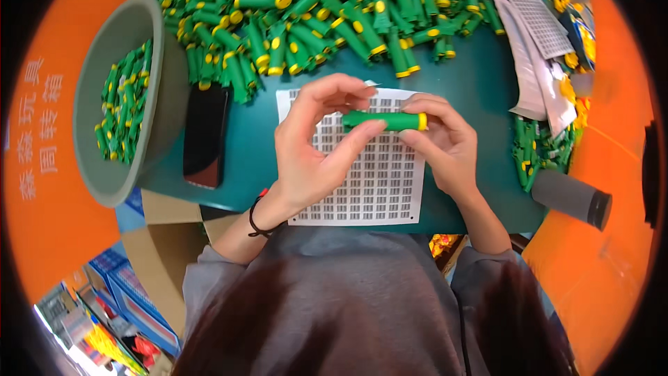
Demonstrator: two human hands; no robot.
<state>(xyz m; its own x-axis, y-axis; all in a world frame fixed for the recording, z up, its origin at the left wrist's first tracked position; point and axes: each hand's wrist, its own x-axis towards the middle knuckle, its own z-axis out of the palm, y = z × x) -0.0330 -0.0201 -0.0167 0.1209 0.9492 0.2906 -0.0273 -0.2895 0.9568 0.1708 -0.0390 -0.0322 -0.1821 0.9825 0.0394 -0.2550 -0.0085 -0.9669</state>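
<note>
Between my two hands lies a small green plastic tube [395, 121] with a yellow end, held level above a white sheet of printed labels [355, 212]. My left hand [306, 146] has its thumb against the tube's left part, its fingers curled behind. A small pale bit, perhaps a sticker, shows by its fingertips; I cannot tell for sure. My right hand [451, 143] pinches the tube near the yellow end with thumb and fingers. Under both hands the sheet rests on the dark green table [480, 90].
A large heap of green and yellow tubes [313, 21] covers the far side. At left stand a grey-green tub [158, 90] of tubes and a dark phone [206, 136]. More label sheets [532, 14], small green pieces [532, 150] and a grey cylinder [567, 195] are at right.
</note>
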